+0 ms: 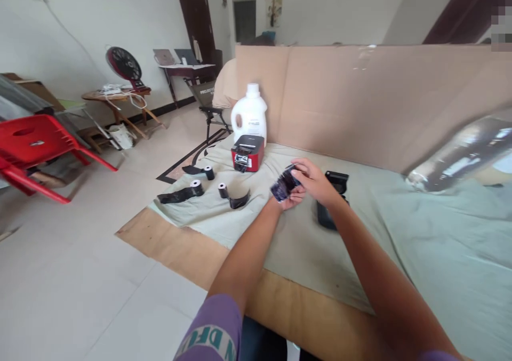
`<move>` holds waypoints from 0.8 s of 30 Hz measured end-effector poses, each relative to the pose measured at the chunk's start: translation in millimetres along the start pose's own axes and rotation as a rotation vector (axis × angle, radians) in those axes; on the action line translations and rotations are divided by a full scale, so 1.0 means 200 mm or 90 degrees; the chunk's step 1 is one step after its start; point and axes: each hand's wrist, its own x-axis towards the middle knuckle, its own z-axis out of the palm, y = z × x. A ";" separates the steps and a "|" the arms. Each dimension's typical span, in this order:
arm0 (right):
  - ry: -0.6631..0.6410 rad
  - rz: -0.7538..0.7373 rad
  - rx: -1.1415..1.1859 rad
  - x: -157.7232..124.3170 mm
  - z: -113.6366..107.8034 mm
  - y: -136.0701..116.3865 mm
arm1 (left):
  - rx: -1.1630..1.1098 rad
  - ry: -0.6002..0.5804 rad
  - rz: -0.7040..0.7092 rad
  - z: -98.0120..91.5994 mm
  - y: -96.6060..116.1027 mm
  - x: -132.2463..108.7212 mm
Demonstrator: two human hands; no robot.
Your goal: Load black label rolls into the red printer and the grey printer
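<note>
Both of my hands are around a dark, shiny roll with a loose strip [283,185], above the cloth. My left hand [294,198] supports it from below with curled fingers. From above and to the right, my right hand [310,177] pinches its upper end; part of the roll is hidden by the fingers. Beside my right forearm stands a black device with a raised lid [328,214], partly covered by the arm. To the left lie three black rolls with white ends, a far one [209,173], a left one [197,187] and a near one [223,191], each with its strip trailing.
A red and black printer [253,161] stands before a white jug [252,113]. Behind them rises a cardboard panel [340,99]. Clear plastic wrapping [464,150] leans at the right. A red plastic chair [36,142] and a fan [125,65] are at the left.
</note>
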 end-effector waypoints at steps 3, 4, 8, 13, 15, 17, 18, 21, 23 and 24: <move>0.026 0.047 -0.076 -0.19 -0.42 0.03 | -0.024 -0.047 -0.013 0.00 -0.01 0.01; 0.037 0.073 -0.104 -0.24 -0.53 0.04 | -0.038 -0.066 -0.017 0.00 -0.01 0.02; 0.000 0.167 -0.238 -0.32 -0.75 0.09 | -0.104 -0.112 -0.030 0.00 -0.02 0.02; -0.071 0.089 -0.371 -0.28 -0.67 0.19 | -0.074 -0.054 -0.018 0.02 -0.03 0.00; -0.080 0.068 -0.424 -0.26 -0.62 0.23 | -0.071 -0.048 -0.008 0.02 -0.03 -0.01; -0.077 0.056 -0.457 -0.25 -0.58 0.27 | -0.068 -0.047 -0.004 0.03 -0.03 -0.01; -0.073 0.055 -0.468 -0.24 -0.57 0.28 | -0.062 -0.044 -0.006 0.03 -0.03 -0.02; -0.064 0.074 -0.510 -0.24 -0.53 0.32 | -0.050 -0.044 -0.011 0.03 -0.02 -0.02; -0.056 0.097 -0.548 -0.25 -0.50 0.33 | -0.046 -0.052 -0.007 0.03 -0.02 -0.02; -0.046 0.109 -0.569 -0.25 -0.49 0.33 | -0.039 -0.055 -0.004 0.03 -0.03 -0.01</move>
